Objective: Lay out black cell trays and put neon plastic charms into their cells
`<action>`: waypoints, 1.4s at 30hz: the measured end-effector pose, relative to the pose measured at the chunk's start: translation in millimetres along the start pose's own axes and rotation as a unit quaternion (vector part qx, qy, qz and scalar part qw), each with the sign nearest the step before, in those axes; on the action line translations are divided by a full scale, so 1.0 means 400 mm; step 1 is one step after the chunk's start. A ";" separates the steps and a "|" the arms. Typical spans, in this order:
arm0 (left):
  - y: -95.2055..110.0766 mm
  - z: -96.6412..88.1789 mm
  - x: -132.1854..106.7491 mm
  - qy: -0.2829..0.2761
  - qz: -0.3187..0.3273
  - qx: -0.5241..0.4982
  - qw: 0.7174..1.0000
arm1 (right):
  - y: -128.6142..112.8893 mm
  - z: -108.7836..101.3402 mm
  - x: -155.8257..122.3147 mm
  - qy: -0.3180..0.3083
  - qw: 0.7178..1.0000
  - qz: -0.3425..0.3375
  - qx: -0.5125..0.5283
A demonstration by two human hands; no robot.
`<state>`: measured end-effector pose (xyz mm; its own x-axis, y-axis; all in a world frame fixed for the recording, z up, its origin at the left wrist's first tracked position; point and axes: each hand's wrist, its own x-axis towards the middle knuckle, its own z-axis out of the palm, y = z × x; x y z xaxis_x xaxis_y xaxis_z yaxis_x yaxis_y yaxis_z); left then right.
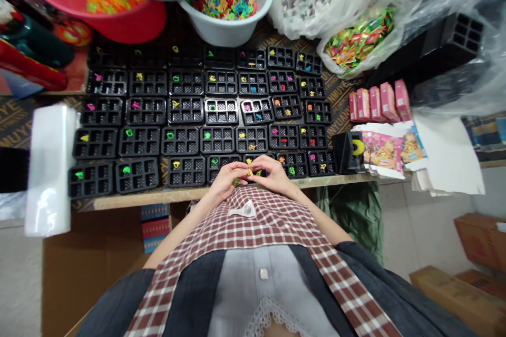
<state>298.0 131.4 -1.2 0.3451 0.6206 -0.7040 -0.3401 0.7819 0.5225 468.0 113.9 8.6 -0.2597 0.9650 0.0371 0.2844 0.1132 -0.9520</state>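
Your left hand [228, 179] and right hand [274, 175] meet at the front edge of the desk [136, 198], before the nearest row of black trays [143, 142]. The fingertips of both hands are drawn together, pinching a small yellow piece [250, 171] between them. A green piece [236, 181] shows just under your left fingers; you cannot tell from here whether they grip it. Your hands partly cover one tray in that row.

The trays stand in five rows, with small bright pieces lying in some of their compartments. Behind them you have a red tub [136, 23] and a pale blue tub [229, 31], both holding colourful pieces. To your right are a bag of shiny packets [359, 42] and a row of pink boxes [380, 101].
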 end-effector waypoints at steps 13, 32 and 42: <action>0.004 0.017 -0.012 0.041 0.058 0.081 0.994 | 0.065 0.064 -0.027 0.066 0.940 -0.194 -0.273; 0.072 -0.074 -0.023 0.251 0.237 0.477 0.808 | 0.122 -0.056 -0.041 0.172 0.905 -0.065 -0.384; 0.069 -0.076 -0.022 0.249 0.214 0.615 0.717 | 0.131 -0.050 -0.050 0.141 0.913 -0.024 -0.382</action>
<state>259.1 145.8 4.8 -0.0188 0.9608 -0.2764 0.8129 0.1757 0.5553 506.5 105.1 -35.8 -0.0721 0.9651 0.2518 0.8677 0.1852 -0.4612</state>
